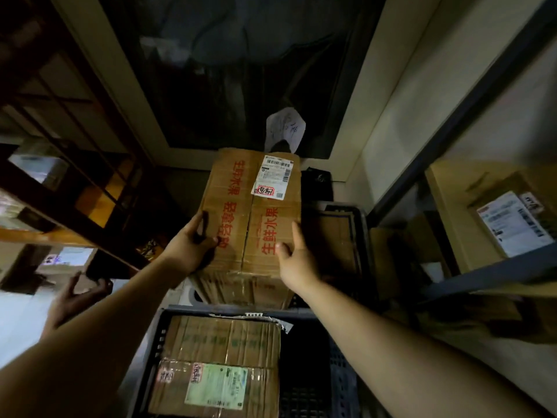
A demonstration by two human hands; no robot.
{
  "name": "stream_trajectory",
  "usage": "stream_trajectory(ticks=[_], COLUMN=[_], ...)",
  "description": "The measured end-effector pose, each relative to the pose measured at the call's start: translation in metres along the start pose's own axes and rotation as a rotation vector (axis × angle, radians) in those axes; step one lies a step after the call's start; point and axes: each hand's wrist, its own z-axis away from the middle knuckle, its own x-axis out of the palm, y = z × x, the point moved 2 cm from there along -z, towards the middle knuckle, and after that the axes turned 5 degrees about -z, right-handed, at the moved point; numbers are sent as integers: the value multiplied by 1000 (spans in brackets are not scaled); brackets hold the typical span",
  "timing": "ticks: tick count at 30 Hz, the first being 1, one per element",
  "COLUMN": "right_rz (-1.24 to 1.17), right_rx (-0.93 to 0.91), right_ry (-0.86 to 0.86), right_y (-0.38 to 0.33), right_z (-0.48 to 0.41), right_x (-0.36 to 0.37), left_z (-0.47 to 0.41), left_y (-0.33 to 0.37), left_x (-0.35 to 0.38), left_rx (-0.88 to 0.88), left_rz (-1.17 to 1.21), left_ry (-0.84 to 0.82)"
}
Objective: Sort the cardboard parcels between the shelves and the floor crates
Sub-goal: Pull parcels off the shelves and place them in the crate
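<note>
Both hands on one parcel. My left hand [193, 238] curls its fingers over the left top edge of the large cardboard parcel [250, 212], thumb on the top face. My right hand [297, 259] clamps the opposite edge, thumb pressed on the top and forefinger lying straight along the rim; its other fingers are hidden down the side. The parcel sits straight ahead of me, beyond the near floor crate [241, 310], which already holds a smaller taped parcel [217, 366]. I cannot tell whether the large one is lifted or resting on something below. Its long axis runs away from me, with the shipping label [275, 176] at the far end of the top face and the red lettering reading along that axis. Step in hand, as I judge it: carrying or placing this parcel. The next move calls for a level two-handed transfer to a crate or to the metal shelf [482, 274] on my right, where further parcels stand.
</note>
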Motion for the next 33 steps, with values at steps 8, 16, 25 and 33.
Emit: stream_trajectory(ticks=[8,16,25,33], right_rz=[171,145,257,586], right_rx=[-167,-189,-184,95], right_ry=[80,91,87,-238], right_y=[5,10,9,-33], right_z=[4,14,-6,15], right_x=[-1,-2,5,-25], left_z=[9,15,-2,4], left_y=[-4,-17,-17,3], left_x=[0,2,6,-6], left_rx=[114,145,184,-16], left_rz=[-195,-202,-329,-838], left_ry=[159,265,181,-135])
